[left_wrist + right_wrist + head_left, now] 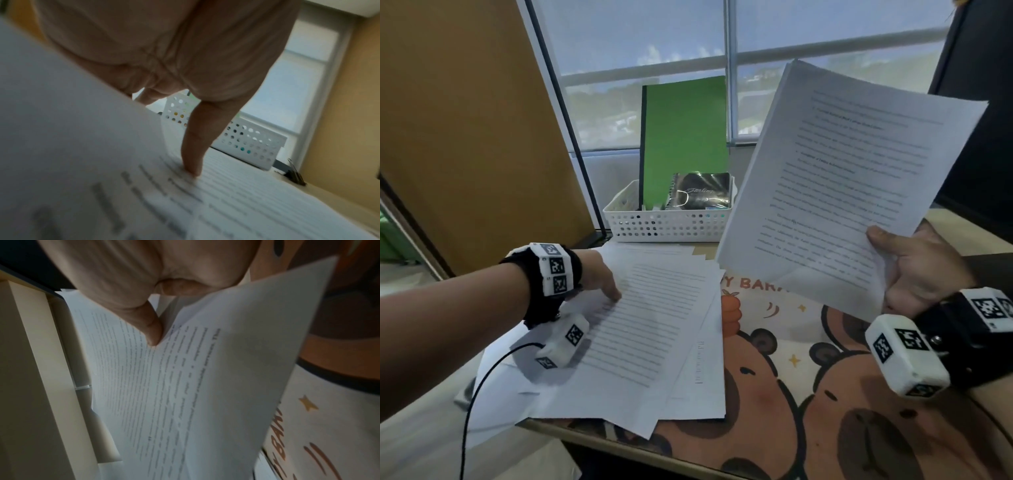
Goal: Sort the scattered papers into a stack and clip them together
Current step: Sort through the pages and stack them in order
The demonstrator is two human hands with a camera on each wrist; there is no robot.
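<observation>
Now R hand (924,270) pinches 1 sheaf (839,192); L hand (599,274) fingers straight on loose sheets (654,342).

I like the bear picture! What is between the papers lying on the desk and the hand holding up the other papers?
Just the capybara desk mat. In the head view it lies bare between the spread papers and the right hand.

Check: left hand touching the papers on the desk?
Touching. Left wrist view shows a fingertip of the left hand pressed onto the top printed sheet of the papers.
</observation>
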